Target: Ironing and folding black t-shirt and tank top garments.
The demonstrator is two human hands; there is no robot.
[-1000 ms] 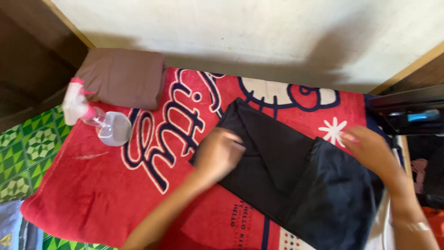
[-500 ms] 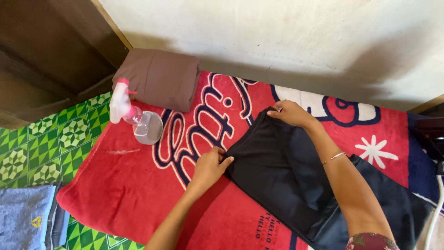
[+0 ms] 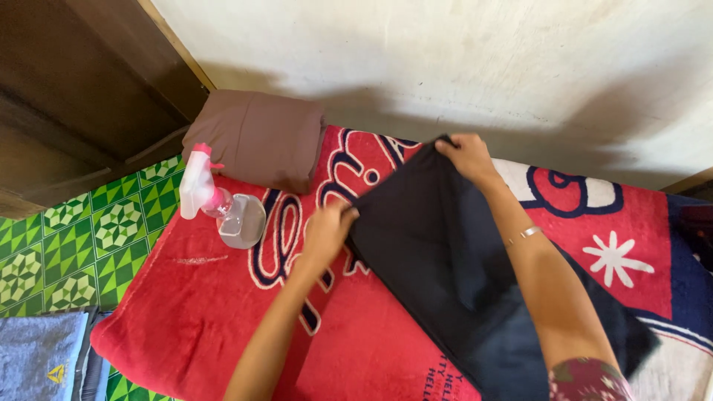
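Left hand (image 3: 327, 229) and right hand (image 3: 464, 154) apparently pinch black cloth (image 3: 438, 260) corners.

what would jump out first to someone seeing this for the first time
A black garment spread over a bright red patterned blanket, its top edge pinched by the left hand and right hand. At the left lies a spray bottle, beside a folded brown cloth.

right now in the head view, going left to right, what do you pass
Folded grey-blue cloth → pink-and-white clear spray bottle → folded brown fabric bundle → left hand → black garment → right hand → white flower print on the red blanket.
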